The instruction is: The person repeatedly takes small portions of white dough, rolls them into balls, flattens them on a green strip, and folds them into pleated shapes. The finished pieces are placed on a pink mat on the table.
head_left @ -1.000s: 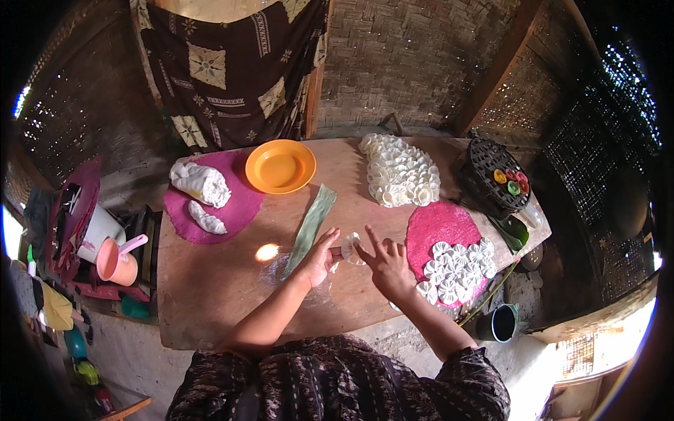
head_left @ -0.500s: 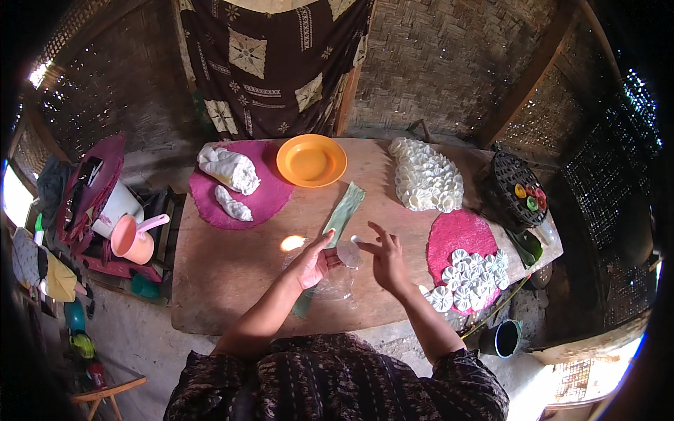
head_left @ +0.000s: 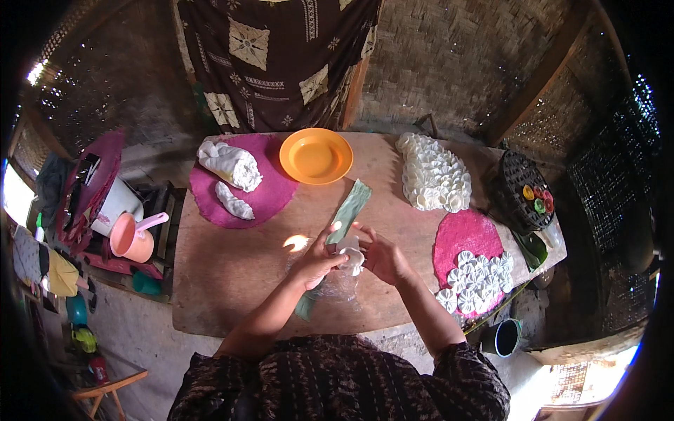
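My left hand (head_left: 317,258) and my right hand (head_left: 382,254) meet over the middle of the wooden table (head_left: 232,274), together pinching a small white dough piece (head_left: 350,254). Under them lie a crumpled clear plastic sheet (head_left: 335,286) and a long green leaf strip (head_left: 349,210). To the right, a round pink mat (head_left: 465,237) carries several folded white dough pieces (head_left: 474,279). Farther back is a heap of white dough rounds (head_left: 433,174).
An orange plate (head_left: 316,155) stands at the back of the table, beside a pink mat (head_left: 263,196) with white dough lumps (head_left: 229,164). A dark basket (head_left: 523,191) with coloured small items sits far right. A pink scoop (head_left: 132,236) and a white bucket (head_left: 116,203) are left; a dark cup (head_left: 503,338) is below right.
My hands have come together and lifted the white dough piece off the plastic sheet. The view has shifted, so the table sits further right in the picture.
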Available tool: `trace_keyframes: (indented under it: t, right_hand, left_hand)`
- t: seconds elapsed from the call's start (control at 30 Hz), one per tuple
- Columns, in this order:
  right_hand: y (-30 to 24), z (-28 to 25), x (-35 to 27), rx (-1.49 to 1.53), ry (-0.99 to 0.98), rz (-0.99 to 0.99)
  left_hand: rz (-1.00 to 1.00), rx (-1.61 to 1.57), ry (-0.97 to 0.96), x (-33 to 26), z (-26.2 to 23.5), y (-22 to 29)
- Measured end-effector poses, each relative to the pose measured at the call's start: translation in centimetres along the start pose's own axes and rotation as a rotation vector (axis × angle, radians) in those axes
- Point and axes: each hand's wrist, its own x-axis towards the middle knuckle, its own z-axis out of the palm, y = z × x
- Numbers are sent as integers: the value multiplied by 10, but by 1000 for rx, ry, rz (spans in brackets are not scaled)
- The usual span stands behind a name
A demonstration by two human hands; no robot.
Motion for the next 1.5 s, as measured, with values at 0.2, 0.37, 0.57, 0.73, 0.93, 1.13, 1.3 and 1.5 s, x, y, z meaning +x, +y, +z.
trace_keyframes:
  t: [0.2,0.37,0.57,0.73,0.93,1.13,1.3,1.5]
  right_hand:
    - [8,-14,21,-993,272,-131]
    - [5,-29,32,-1277,304,-244]
    - [-103,-93,70,-1795,545,-387]
    - [-261,-145,108,-1993,920,-420]
    - [-326,-156,186,-2098,1065,-209]
    - [-329,-193,262,-2252,962,-139]
    - [-324,-209,287,-1654,971,180]
    - [-334,-252,292,-2027,1034,363]
  left_hand:
    - [127,614,203,12,2,-6]
    - [209,746,296,11,16,6]
    - [350,794,205,18,28,-3]
    - [521,1291,-29,26,37,-27]
    - [493,1522,-183,42,39,-36]
    - [531,906,-10,57,30,-23]
    - [99,57,126,58,6,11]
    - [12,-612,266,47,-28,37]
